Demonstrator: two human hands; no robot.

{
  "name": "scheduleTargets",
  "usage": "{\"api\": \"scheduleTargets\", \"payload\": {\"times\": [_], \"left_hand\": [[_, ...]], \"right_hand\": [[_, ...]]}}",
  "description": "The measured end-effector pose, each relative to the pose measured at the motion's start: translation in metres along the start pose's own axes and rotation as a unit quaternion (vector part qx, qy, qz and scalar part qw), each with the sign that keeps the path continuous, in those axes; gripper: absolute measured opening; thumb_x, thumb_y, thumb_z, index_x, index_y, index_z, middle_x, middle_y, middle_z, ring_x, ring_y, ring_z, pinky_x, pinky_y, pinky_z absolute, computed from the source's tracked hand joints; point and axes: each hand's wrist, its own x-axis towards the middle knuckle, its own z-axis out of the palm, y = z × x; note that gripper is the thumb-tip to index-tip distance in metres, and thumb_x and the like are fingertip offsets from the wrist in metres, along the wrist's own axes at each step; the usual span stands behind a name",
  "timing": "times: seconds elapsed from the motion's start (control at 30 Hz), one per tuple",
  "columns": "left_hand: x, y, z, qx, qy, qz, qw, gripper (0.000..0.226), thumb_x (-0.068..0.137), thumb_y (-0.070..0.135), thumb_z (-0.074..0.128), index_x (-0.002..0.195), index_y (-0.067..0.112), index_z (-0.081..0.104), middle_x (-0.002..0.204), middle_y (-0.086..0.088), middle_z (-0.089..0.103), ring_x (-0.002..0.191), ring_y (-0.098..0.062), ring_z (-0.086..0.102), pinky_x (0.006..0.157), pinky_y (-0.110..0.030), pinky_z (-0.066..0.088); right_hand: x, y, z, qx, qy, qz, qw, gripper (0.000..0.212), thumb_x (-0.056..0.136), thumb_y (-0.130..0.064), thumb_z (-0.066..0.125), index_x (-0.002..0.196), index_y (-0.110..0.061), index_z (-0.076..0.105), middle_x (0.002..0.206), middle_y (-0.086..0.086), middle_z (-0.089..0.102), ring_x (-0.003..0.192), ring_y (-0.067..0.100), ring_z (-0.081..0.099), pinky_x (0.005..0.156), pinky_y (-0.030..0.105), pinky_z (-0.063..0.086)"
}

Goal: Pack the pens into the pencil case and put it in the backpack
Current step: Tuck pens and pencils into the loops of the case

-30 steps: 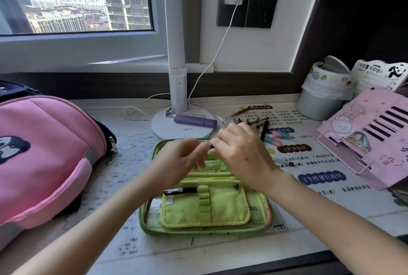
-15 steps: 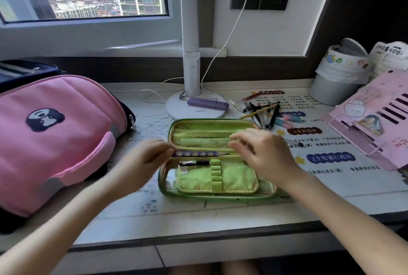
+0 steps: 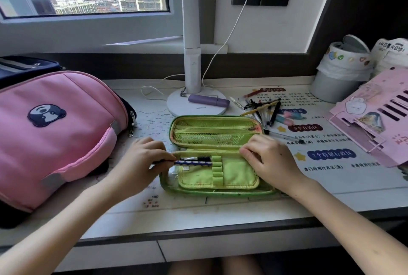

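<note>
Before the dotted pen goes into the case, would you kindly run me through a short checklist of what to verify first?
1. The pencil case lies open: ok.
2. The left hand pinches the dotted pen: ok.
3. The right hand holds the case's right end steady: ok.
4. The pen's tip is lined up with a free elastic loop: cannot tell; a black pen lies right beside it.
5. All pens are packed: not ok; loose pens lie behind the case.
6. The backpack is open to take the case: cannot tell; its opening is not in view.
</note>
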Motion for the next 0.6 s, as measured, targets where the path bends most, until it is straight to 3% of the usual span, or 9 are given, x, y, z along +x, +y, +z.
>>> {"api": "scheduleTargets", "payload": {"times": [0.17, 0.27, 0.4, 0.5, 0.6], "left_hand": [[0.023, 0.014, 0.017, 0.008, -0.002, 0.022, 1.000, 0.007, 0.071, 0.025, 0.076, 0.077, 0.021, 0.073, 0.073, 0.004, 0.067, 0.075, -0.025, 0.057, 0.069, -0.034, 0.039], [0.033, 0.021, 0.026, 0.015, -0.018, 0.044, 0.999, 0.010, 0.072, 0.029, 0.075, 0.079, 0.023, 0.072, 0.076, 0.006, 0.067, 0.078, -0.022, 0.057, 0.070, -0.028, 0.031], [0.049, 0.020, 0.025, -0.008, -0.011, 0.037, 0.999, 0.018, 0.074, 0.041, 0.070, 0.085, 0.028, 0.069, 0.083, 0.008, 0.064, 0.082, -0.015, 0.053, 0.072, -0.028, 0.032], [0.068, 0.014, 0.014, -0.046, 0.021, 0.009, 0.999, 0.016, 0.076, 0.037, 0.069, 0.086, 0.025, 0.070, 0.084, 0.006, 0.064, 0.083, -0.015, 0.055, 0.076, -0.032, 0.040], [0.089, 0.010, 0.006, -0.078, 0.052, -0.002, 0.996, 0.006, 0.078, 0.023, 0.070, 0.082, 0.019, 0.072, 0.081, 0.001, 0.066, 0.077, -0.017, 0.056, 0.075, -0.037, 0.047]], "right_hand": [[-0.002, 0.002, 0.003, 0.009, 0.011, 0.010, 1.000, 0.012, 0.087, -0.018, 0.063, 0.082, -0.012, 0.072, 0.079, 0.000, 0.064, 0.074, 0.018, 0.060, 0.061, 0.033, 0.049], [-0.001, 0.003, 0.004, 0.007, 0.006, 0.009, 1.000, 0.012, 0.087, -0.018, 0.063, 0.082, -0.012, 0.071, 0.079, 0.000, 0.065, 0.074, 0.017, 0.060, 0.061, 0.032, 0.049], [0.014, 0.016, -0.004, 0.014, 0.018, 0.029, 0.999, 0.011, 0.087, -0.016, 0.062, 0.086, -0.011, 0.072, 0.082, 0.001, 0.070, 0.076, 0.015, 0.062, 0.066, 0.030, 0.051], [0.044, 0.048, -0.012, -0.047, 0.059, 0.077, 0.994, 0.011, 0.087, -0.014, 0.061, 0.089, -0.012, 0.072, 0.085, 0.003, 0.071, 0.074, 0.014, 0.059, 0.064, 0.027, 0.046], [0.080, 0.082, -0.006, -0.152, 0.027, 0.124, 0.980, 0.017, 0.090, -0.016, 0.056, 0.098, -0.016, 0.070, 0.095, 0.005, 0.068, 0.086, 0.023, 0.058, 0.066, 0.027, 0.038]]}}
